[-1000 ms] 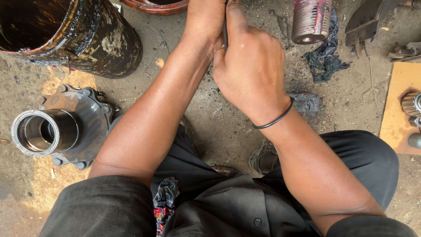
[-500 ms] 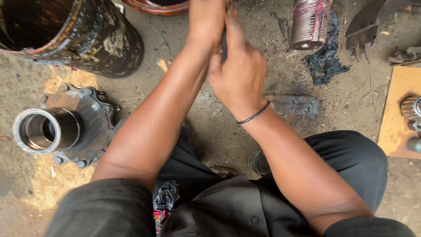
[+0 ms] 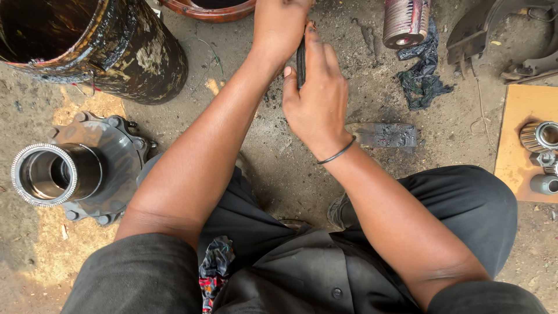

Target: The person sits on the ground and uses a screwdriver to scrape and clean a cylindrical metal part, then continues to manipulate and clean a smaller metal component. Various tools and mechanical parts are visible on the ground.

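From the head view, I saw both hands meet near the top edge, over the dirt floor. The right hand was curled shut around a thin dark tool, thumb alongside and fingers wrapped over it, so only a short length of its shaft showed between thumb and forefinger. I judged it was held upright like that to steady it for work on something further out. The left hand lay just above, touching the tool's upper end; the frame cut off its fingers, so I could not tell whether it gripped or only braced. What the tool bore on was out of sight too.

A black band sat on the right wrist. Just right of that wrist a flat greasy plate lay on the floor, within easy reach, likely put aside. A wheel hub stood at the left with its bore turned up, well apart from the hands. A black drum lay tilted at upper left, its far end cut off. A ribbed cylinder and a dark rag sat at upper right. On a board at the right edge were small bearings, half cropped. A coloured cloth hung between the knees; I could not make out what it was.
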